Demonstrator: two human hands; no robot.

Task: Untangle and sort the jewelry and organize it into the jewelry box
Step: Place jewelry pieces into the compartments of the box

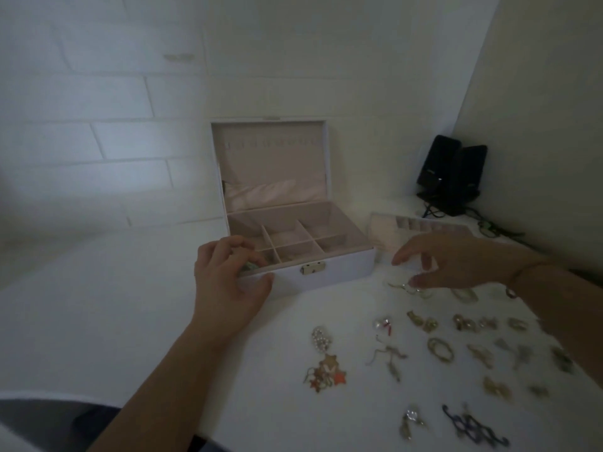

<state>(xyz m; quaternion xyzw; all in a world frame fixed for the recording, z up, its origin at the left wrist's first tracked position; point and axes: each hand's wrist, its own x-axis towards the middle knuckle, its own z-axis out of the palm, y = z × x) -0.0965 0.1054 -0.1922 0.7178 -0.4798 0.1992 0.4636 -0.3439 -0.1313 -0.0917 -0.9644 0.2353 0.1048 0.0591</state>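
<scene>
Two hands are at work, and you look to be in the sorting-and-filling stage, with much still to go into the box. Your left hand [228,275] rests at the near-left corner of the jewelry box [339,265], thumb on the front wall and fingers curled over the rim above the front-left compartment; something small and greenish shows under the fingertips, but whether you are pinching it or have just let it go I cannot tell. The box stands open on the white table [98,305], its lid [270,164] upright against the wall. It is pale outside with a pinkish lining, its divided compartments look mostly bare, and there is a small metal clasp [313,268] at the centre front. Just right of the box lies a removable tray [421,228] with narrow slots.

Your right hand [453,262] hovers with loose, spread fingers, grasping nothing, fingertips just above a thin wire earring [404,287]. The next move, I judge, is a fine pinch on that piece and a short carry left to a compartment. Below and right of it, the remaining jewelry [440,350] lies spread in rough pairs and well apart: gold hoops, a pearl cluster [321,337], an orange star piece [326,373] and a dark blue openwork piece [473,430]. Nothing looks knotted, though the right edge is blurred.
</scene>
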